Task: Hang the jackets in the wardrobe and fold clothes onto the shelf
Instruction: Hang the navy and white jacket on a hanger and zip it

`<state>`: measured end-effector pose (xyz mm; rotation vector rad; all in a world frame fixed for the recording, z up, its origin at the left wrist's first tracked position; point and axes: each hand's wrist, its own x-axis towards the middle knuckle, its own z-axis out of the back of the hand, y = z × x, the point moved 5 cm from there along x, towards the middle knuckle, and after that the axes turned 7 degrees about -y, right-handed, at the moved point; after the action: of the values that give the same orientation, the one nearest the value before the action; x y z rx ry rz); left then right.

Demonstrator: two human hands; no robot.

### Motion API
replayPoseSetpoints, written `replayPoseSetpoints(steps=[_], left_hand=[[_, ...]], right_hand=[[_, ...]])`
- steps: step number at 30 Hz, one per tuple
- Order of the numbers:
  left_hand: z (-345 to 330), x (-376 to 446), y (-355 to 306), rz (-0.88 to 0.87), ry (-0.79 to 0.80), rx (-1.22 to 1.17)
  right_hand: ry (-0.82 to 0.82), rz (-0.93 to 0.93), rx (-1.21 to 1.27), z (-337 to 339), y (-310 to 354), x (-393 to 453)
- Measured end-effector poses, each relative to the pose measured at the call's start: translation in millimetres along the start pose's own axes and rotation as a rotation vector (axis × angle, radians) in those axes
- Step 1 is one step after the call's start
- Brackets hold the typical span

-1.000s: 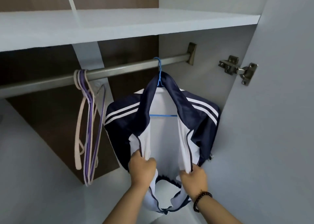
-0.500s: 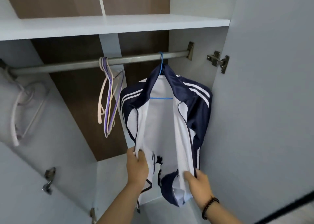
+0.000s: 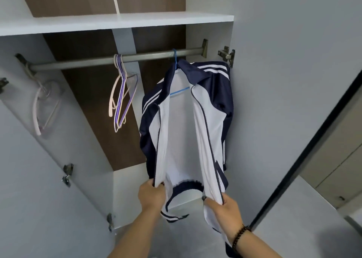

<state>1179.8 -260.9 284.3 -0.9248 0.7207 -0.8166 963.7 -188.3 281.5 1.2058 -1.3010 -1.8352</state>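
A navy and white track jacket [image 3: 207,111] hangs unzipped on a blue hanger [image 3: 175,59] from the grey wardrobe rail [image 3: 88,62], near the rail's right end. My left hand [image 3: 151,196] grips the bottom of the jacket's left front panel. My right hand [image 3: 222,206], with a dark bead bracelet on its wrist, grips the bottom of the right front panel. Both panels are pulled down and apart, showing the white lining. A white shelf [image 3: 117,22] runs above the rail.
Several empty pink and purple hangers [image 3: 120,93] hang mid-rail. The left wardrobe door [image 3: 29,169] mirrors a hanger. The open right door [image 3: 293,81] stands close beside the jacket. A white floor panel [image 3: 127,195] lies inside the wardrobe below.
The view has pulled back and down from the wardrobe. Both hands have slid down the front panels to the jacket's hem, spreading it wider.
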Motion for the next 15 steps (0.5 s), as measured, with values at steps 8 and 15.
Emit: replayPoseSetpoints(steps=[8,15], left_hand=[[43,-13,21,0.002,-0.093,0.052],[87,-11,70,0.043,-0.150,0.236]], right_hand=[[-0.087,0.017,-0.145,18,-29,-43],[-0.085,0.019,-0.260,10,-54,-82]])
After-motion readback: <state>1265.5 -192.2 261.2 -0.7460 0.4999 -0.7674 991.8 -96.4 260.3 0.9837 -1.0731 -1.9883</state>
